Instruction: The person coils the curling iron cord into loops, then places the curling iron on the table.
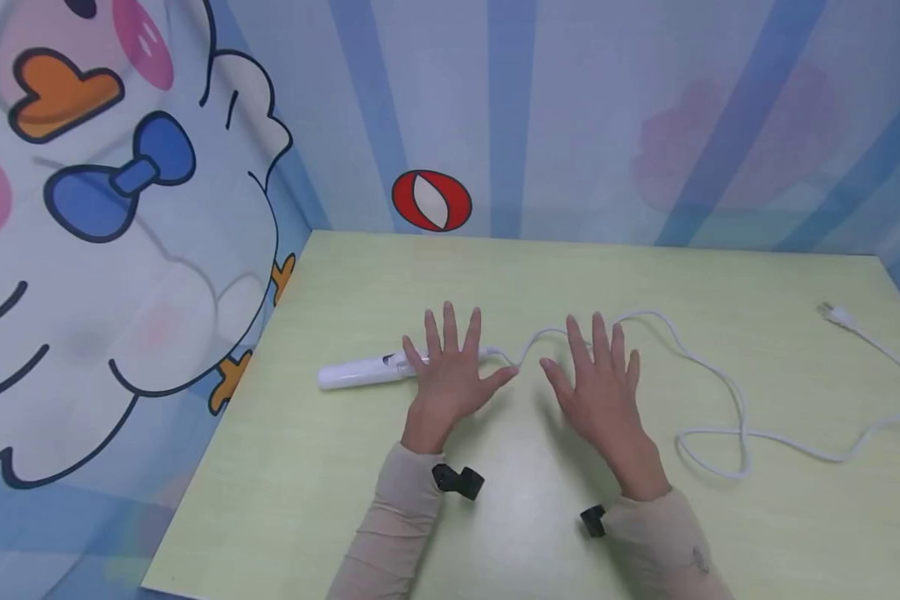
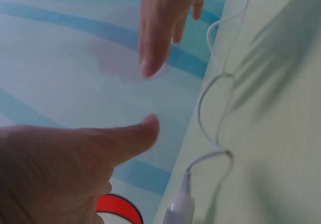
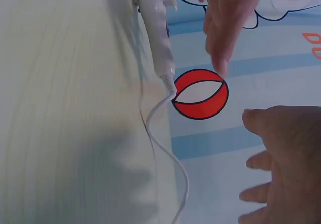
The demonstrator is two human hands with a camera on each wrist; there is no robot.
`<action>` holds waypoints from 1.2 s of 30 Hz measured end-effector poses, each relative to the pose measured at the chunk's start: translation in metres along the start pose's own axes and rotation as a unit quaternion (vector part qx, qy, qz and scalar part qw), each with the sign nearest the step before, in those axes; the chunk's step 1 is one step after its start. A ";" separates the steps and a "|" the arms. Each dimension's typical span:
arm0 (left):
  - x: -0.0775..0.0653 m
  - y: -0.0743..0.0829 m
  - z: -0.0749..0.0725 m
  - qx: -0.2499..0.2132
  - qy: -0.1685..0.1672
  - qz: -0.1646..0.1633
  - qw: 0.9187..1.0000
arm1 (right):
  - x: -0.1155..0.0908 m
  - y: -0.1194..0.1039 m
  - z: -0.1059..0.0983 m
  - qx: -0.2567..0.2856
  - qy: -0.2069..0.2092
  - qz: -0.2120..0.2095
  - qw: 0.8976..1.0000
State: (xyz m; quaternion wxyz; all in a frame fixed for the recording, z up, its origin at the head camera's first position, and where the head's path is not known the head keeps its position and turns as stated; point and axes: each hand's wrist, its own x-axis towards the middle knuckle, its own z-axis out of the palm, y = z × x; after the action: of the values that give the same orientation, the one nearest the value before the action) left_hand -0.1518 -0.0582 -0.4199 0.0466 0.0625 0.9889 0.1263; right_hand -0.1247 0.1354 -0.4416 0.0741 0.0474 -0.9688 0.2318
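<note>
White and glossy, the rod-shaped appliance (image 1: 360, 372) lies flat on the pale yellow-green bench (image 1: 270, 500), below the left hand (image 1: 450, 375), its blunt end projecting past that hand's outer side. Full-length contact with the bench likely keeps the rod steady without support.

Both hands are released: fingers spread, backs upward, raised clear of the bench. No contact with the appliance is visible in the wrist views; this position appears to leave it unloaded.

Orientation: the long axis runs roughly side to side relative to the hands, slightly oblique. The blunt end points away from the right hand (image 1: 600, 392); the corded end points toward it.

The thin white flexible cord (image 1: 648, 313) passes behind the right hand's fingers in the head view, then loops on that hand's outer side. This slack likely prevents pull on the appliance. The white plug with metal prongs (image 1: 838, 316) lies loose, well to the right of the right hand, prongs directed back toward the hands.
</note>
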 end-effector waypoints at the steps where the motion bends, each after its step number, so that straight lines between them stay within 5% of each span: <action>1: 0.000 -0.005 -0.002 0.003 -0.006 -0.007 1.000 | 0.003 0.001 0.001 0.009 0.008 -0.019 1.000; 5: 0.003 -0.021 -0.009 0.004 -0.040 -0.035 0.999 | 0.015 0.007 0.006 0.017 0.006 -0.057 0.998; 17: 0.003 -0.064 -0.014 -0.033 -0.093 -0.080 0.992 | 0.035 0.012 0.016 0.014 -0.085 -0.031 0.996; 28: 0.003 -0.092 -0.012 -0.036 -0.091 -0.077 0.992 | 0.049 0.016 0.022 0.033 -0.055 -0.040 0.997; 36: 0.005 -0.103 -0.011 -0.032 -0.095 -0.076 0.992 | 0.056 0.021 0.023 0.050 -0.072 -0.017 0.996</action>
State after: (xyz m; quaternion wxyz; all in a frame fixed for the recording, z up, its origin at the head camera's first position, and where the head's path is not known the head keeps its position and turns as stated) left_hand -0.1691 -0.1594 -0.4358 0.1522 -0.0023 0.9773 0.1474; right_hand -0.1854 0.1407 -0.4619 0.0054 0.0837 -0.9579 0.2745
